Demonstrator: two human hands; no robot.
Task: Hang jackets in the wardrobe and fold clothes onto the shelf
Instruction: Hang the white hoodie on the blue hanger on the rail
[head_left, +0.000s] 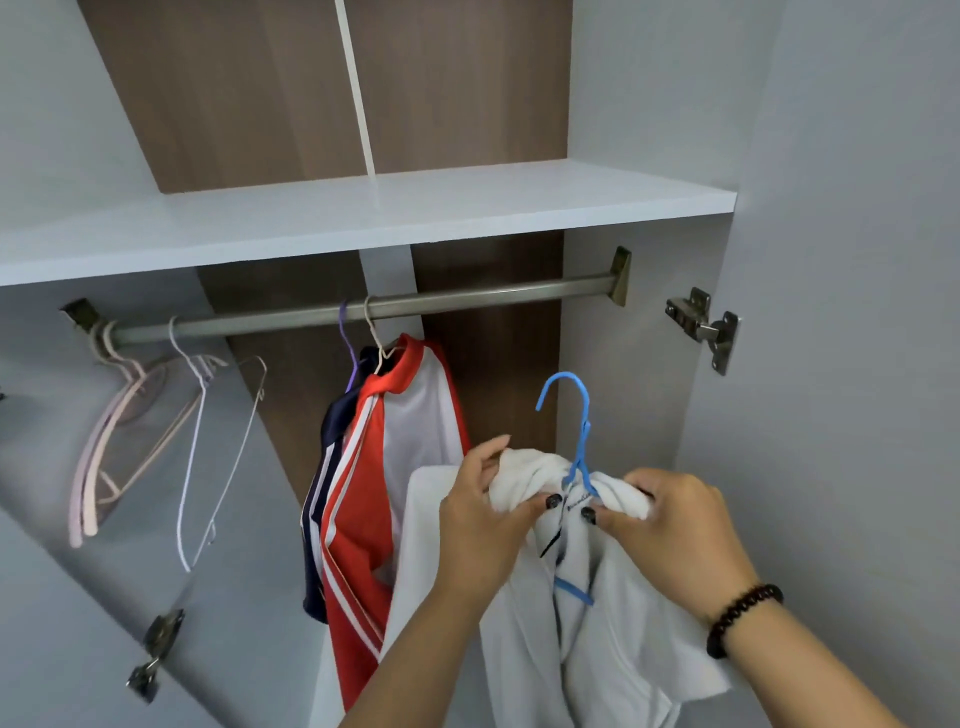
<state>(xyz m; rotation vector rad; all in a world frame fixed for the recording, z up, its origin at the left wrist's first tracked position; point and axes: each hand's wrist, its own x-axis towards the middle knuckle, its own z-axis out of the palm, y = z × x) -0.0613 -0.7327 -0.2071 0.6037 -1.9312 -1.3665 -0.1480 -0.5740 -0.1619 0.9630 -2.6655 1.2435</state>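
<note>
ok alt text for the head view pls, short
Both hands, left hand and right hand, grip the collar of a white jacket on a blue hanger, held below the wardrobe rail. A red and white jacket and a navy garment hang there, empty hangers further left.

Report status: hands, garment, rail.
Left hand and right hand grip white jacket on blue plastic hanger. Not yet on metal rail. Rail's right stretch free.
</note>
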